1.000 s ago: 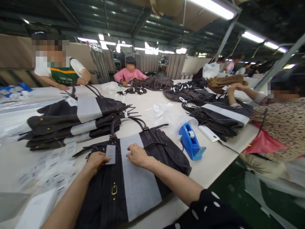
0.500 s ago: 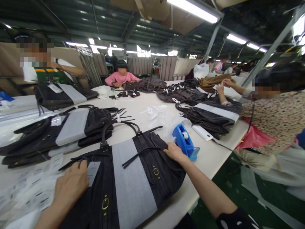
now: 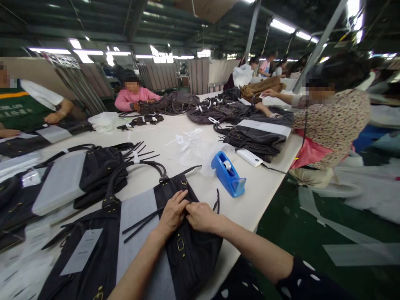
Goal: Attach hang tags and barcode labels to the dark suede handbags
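Note:
A black handbag (image 3: 193, 254) lies flat in front of me, a pale paper band (image 3: 134, 246) wrapped around its middle. My left hand (image 3: 173, 210) and my right hand (image 3: 201, 216) meet on its right part, fingers closed and pinching at a thin black strap (image 3: 140, 223). Two strap ends lie over the paper band, and another end sticks up beyond my right hand. What exactly sits between my fingertips is hidden. On the bag's left part rests a grey hang tag (image 3: 81, 252). The bag's carry handles (image 3: 137, 164) point away from me.
A blue tape dispenser (image 3: 229, 175) stands right of the bag, near a white power bank (image 3: 249, 157) with a cable. Stacked bags (image 3: 103, 175) lie left, more bags (image 3: 256, 135) at the right. Co-workers sit around the white table (image 3: 259, 183).
My left hand has left the hang tag and crossed right to join my right hand on the strap. The right hand has shifted inward on the bag. The view has turned right.

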`<state>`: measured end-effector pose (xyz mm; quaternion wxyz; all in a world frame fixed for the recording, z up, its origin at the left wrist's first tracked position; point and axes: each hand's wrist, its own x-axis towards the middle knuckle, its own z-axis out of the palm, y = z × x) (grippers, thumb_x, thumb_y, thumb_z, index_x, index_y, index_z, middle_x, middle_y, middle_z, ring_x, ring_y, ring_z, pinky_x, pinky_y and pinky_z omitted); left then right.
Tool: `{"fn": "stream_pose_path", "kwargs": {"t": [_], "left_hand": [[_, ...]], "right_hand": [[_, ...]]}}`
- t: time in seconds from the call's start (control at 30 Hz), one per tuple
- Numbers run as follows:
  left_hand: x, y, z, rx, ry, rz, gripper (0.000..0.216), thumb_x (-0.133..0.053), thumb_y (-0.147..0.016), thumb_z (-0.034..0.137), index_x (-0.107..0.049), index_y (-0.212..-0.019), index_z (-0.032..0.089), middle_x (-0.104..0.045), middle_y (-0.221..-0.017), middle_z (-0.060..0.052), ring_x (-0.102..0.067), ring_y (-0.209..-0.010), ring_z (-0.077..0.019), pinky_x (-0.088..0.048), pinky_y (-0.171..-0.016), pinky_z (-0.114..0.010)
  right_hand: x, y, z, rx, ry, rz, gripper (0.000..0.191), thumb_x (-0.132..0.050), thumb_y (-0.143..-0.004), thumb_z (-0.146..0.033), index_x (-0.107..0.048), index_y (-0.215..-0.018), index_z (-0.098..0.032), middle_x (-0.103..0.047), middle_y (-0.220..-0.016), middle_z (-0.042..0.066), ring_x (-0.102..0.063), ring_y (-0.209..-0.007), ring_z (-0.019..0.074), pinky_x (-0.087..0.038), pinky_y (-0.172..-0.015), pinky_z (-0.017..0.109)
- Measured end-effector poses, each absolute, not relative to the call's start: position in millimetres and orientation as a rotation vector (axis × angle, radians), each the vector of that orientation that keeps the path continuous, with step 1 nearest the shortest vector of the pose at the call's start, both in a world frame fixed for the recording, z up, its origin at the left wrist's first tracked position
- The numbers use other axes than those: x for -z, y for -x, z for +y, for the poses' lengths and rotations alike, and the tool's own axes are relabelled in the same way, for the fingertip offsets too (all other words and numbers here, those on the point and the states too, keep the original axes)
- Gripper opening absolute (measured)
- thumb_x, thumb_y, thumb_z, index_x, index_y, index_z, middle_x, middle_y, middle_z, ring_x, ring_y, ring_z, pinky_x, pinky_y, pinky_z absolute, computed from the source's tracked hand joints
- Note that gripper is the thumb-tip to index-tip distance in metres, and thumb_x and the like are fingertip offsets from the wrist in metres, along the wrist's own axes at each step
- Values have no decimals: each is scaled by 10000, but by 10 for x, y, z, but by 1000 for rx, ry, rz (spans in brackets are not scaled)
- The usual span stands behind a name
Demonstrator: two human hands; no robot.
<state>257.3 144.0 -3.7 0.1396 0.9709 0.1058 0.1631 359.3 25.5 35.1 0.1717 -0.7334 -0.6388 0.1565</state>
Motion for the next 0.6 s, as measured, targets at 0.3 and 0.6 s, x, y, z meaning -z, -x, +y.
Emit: {"fn": "stream_pose_path", "kwargs": {"t": [0.3, 0.6], "left_hand": [[-10, -2520, 1449, -1007, -2619, 450, 210, -413, -826, 129, -610, -800, 196, -654, -1070, -41, -549, -1069, -190, -493, -916, -370], [-388, -2249, 1446, -1102, -2293, 659, 182, -447, -827, 222, -628, -827, 207, -656, -1042, -44, -588, -1007, -178, -472, -953, -393]], "right_hand": [[197, -4427, 266, -357, 2152, -1116, 333, -473, -800, -83, -610, -1102, -110, -577, -1126, 123, -521, -1068, 186, -370, -954, 292], [73, -5018, 984, -382, 1997, -880, 424, -526, -769, -198, -566, -1191, -183, -631, -963, 54, -568, -921, 182, -416, -899, 335]]}}
